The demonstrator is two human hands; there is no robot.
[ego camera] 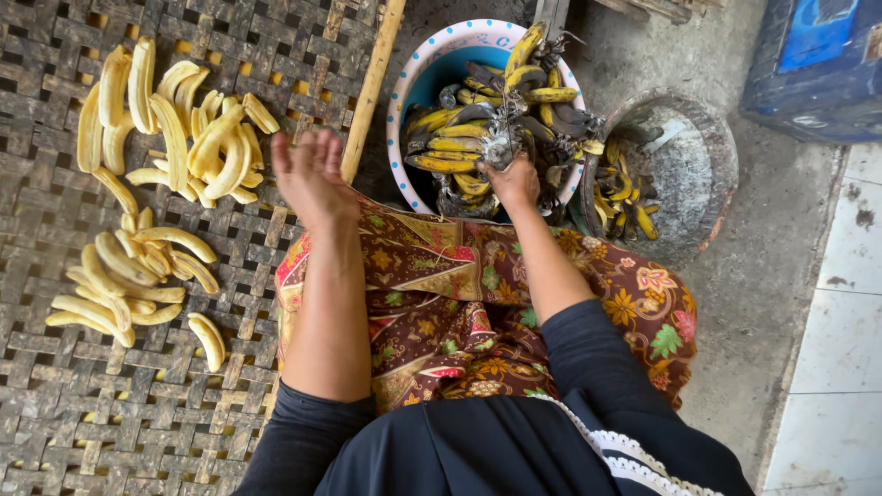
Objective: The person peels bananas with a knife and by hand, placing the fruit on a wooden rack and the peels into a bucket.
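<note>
Right hand (514, 182) grips a bunch of blackened yellow unpeeled bananas (491, 129) in the round blue plastic basin (413, 87). Left hand (310, 174) is spread wide and empty, just beside the pale peeled bananas (175, 138) lying on the woven bamboo mat (55, 404).

From my remote seat I see two carriers. On the left lies a woven bamboo mat (83, 404), its strips crossing in a loose basket weave with gaps between them. Directly on it rest peeled bananas (175, 129) in a large heap near the top, and a second heap of peeled bananas (129, 276) lower down, with one single peeled banana (208, 340) lying just apart from it. A bamboo pole (369, 87) runs along the mat's right edge. To the right is a bare concrete floor (763, 276), and on it stand a blue plastic basin (432, 69) of unpeeled bananas, a round grey tub (707, 165) of peels, and a blue crate (818, 64).
</note>
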